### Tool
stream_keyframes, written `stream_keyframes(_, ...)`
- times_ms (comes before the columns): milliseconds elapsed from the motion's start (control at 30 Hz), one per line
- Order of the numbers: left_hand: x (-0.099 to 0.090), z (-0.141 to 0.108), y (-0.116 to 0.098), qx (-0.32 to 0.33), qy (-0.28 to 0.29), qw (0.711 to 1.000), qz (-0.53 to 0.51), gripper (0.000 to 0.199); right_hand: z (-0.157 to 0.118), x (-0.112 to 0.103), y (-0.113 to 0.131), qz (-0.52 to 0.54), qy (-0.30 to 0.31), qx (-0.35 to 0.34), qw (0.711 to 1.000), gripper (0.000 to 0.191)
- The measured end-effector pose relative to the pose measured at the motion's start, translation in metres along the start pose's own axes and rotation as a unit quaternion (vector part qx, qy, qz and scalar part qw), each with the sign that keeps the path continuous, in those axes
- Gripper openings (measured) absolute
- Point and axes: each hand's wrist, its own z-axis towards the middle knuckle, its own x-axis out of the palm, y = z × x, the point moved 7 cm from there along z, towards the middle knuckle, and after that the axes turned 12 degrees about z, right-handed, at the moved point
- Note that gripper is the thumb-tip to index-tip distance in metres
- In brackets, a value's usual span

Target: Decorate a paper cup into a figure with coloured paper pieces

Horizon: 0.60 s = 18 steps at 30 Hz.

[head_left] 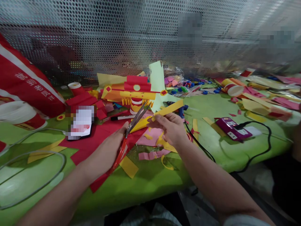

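Observation:
My left hand (114, 142) is closed on the red-handled scissors (138, 116), whose blades point up and to the right, parted. My right hand (169, 126) pinches a yellow paper strip (170, 107) close to its left end, just right of the blade tips. Behind the blades stands a paper-cup figure (135, 94) with a red paper hat, a yellow face and yellow fringe. A yellow piece with a toothed edge (141, 124) lies beneath the scissors. Pink paper scraps (152, 155) and red paper sheets (94, 142) are spread below my hands.
A phone (81, 122) lies on the left, near a white cable (63, 163) and a paper cup (22, 114). On the green table (150, 185) at right sits a purple power strip (232, 128) with a black cord. Perforated metal sheeting (105, 40) rises behind.

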Motion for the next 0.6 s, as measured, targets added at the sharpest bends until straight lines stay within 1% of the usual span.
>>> stream_keyframes(100, 0.01, 0.001, 0.003, 0.022, 0.027, 0.999, 0.003, 0.048, -0.001, 0.001, -0.003, -0.005, 0.004, 0.017, 1.0, 0.024)
stream_keyframes(200, 0.018, 0.001, 0.004, 0.014, 0.052, 0.997, 0.051, 0.052, -0.002, 0.004, -0.004, -0.003, 0.009, 0.017, 1.0, 0.023)
stream_keyframes(367, 0.022, 0.002, -0.003, 0.035, 0.076, 0.991, 0.105, 0.056, -0.002, 0.01, -0.002, -0.032, 0.028, 0.002, 0.999, 0.012)
stream_keyframes(467, 0.024, 0.003, -0.004, 0.046, 0.079, 0.989, 0.116, 0.057, -0.002, 0.011, -0.003, -0.061, 0.052, -0.005, 0.997, 0.005)
stream_keyframes(600, 0.025, 0.004, -0.005, 0.05, 0.07, 0.989, 0.122, 0.059, -0.002, 0.009, -0.006, -0.084, 0.059, -0.001, 0.995, 0.007)
